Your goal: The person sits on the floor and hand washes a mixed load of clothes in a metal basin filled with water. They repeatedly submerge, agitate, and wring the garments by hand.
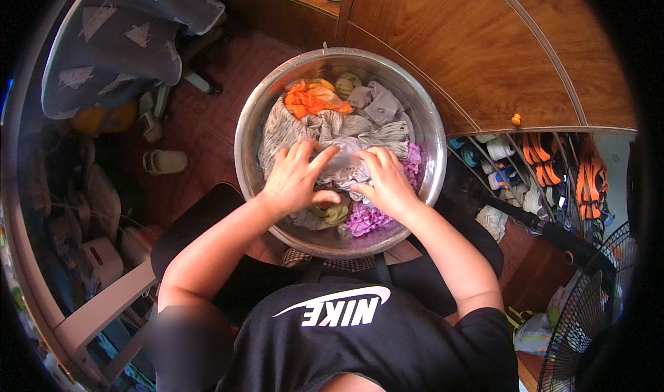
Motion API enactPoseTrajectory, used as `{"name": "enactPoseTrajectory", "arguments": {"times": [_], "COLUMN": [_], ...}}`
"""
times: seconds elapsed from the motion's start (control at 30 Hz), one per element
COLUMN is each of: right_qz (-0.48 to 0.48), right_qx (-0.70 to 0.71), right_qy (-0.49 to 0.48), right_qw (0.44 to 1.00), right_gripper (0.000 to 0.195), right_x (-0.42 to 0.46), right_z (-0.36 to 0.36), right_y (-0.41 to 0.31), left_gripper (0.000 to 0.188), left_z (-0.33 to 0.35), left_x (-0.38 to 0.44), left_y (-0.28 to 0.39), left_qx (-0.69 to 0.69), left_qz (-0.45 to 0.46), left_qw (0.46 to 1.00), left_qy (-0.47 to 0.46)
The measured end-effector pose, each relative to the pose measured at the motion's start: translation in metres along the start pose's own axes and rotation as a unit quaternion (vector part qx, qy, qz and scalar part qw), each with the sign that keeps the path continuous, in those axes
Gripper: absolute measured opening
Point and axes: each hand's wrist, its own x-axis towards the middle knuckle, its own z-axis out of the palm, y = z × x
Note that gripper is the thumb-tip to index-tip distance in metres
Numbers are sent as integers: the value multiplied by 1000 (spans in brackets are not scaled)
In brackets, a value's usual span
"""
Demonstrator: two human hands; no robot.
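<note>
A large round metal basin point(436, 127) with wet clothes stands between the person's legs. My left hand point(298, 177) is over the left middle of the pile, its fingers spread and nothing seen in its grasp. My right hand point(386, 182) is to its right, fingers apart and slightly bent, near a pale grey-white cloth point(345, 158) between the hands. Around them lie a striped grey garment point(282, 127), an orange cloth point(308, 101), a plain grey cloth point(378, 101), a purple checked cloth point(365, 220) and an olive-green cloth point(337, 213). Whether the fingertips touch the cloth is unclear.
Wooden cabinet doors point(441, 44) curve beyond the basin. Shoes on a rack point(519, 169) and a black fan point(581, 309) are at the right. At the left are a covered chair point(114, 44), a slipper point(166, 162) on the red floor and a pale frame bar point(109, 309).
</note>
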Motion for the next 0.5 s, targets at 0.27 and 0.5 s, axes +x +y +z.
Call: {"name": "enactPoseTrajectory", "arguments": {"times": [0.27, 0.5], "right_qz": [55, 100], "right_qx": [-66, -169], "right_qy": [-15, -113], "right_qw": [996, 974], "right_gripper": [87, 77], "right_x": [17, 47], "right_z": [43, 47], "right_y": [1, 11], "left_gripper": [78, 48], "left_z": [36, 51], "left_x": [8, 30], "left_y": [0, -12], "left_qx": [-45, -37], "left_qz": [-153, -175], "left_qw": [982, 972], "left_qy": [-103, -150]}}
